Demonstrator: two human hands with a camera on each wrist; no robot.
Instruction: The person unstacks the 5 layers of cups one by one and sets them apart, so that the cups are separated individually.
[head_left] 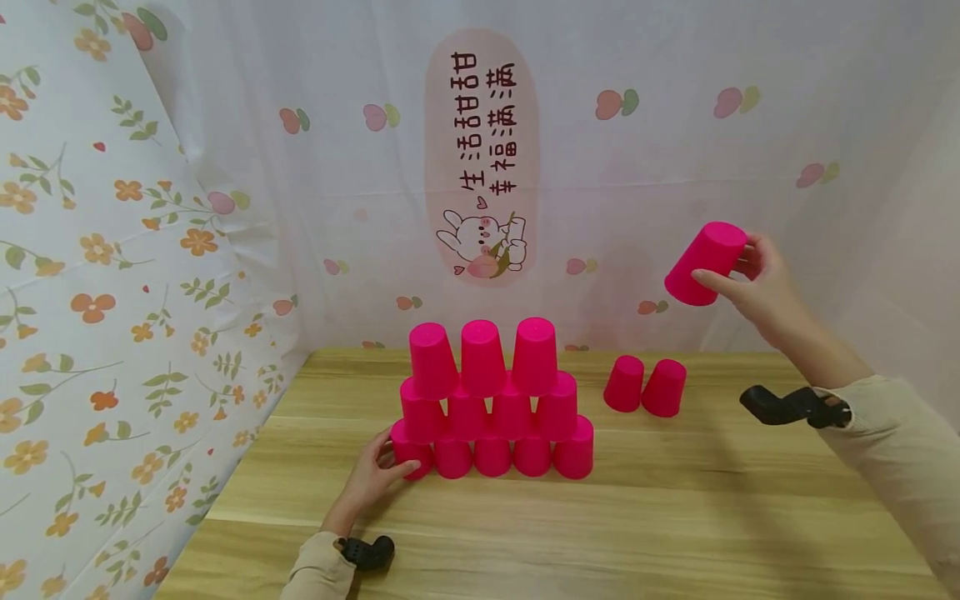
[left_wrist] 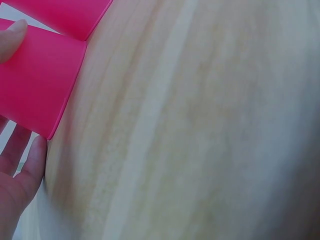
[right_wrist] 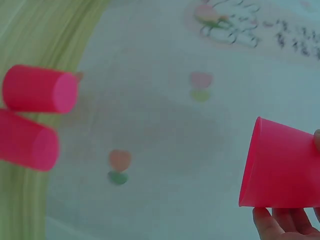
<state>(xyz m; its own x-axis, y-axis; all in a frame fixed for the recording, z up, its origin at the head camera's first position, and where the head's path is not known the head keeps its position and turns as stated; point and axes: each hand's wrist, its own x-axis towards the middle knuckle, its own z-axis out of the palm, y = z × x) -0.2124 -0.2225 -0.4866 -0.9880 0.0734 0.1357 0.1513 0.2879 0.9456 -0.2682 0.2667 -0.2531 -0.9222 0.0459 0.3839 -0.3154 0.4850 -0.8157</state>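
Observation:
A pyramid of upside-down pink cups stands on the table, with three top-row cups (head_left: 482, 358) above two rows of several cups each. My left hand (head_left: 375, 471) grips the leftmost bottom cup (head_left: 407, 454), thumb across its front and fingers at its outer side. The left wrist view shows that cup (left_wrist: 40, 75) between thumb and fingers. High at the right, my right hand (head_left: 768, 287) holds another pink cup (head_left: 705, 265), tilted with its mouth down and to the left. In the right wrist view, the held cup (right_wrist: 285, 167) is well apart from the others.
Two more upside-down pink cups, a left one (head_left: 624, 383) and a right one (head_left: 664, 388), stand side by side to the right of the pyramid. A printed cloth (head_left: 660, 183) hangs behind the wooden table (head_left: 675, 517), and a flowered cloth (head_left: 112, 267) hangs at the left.

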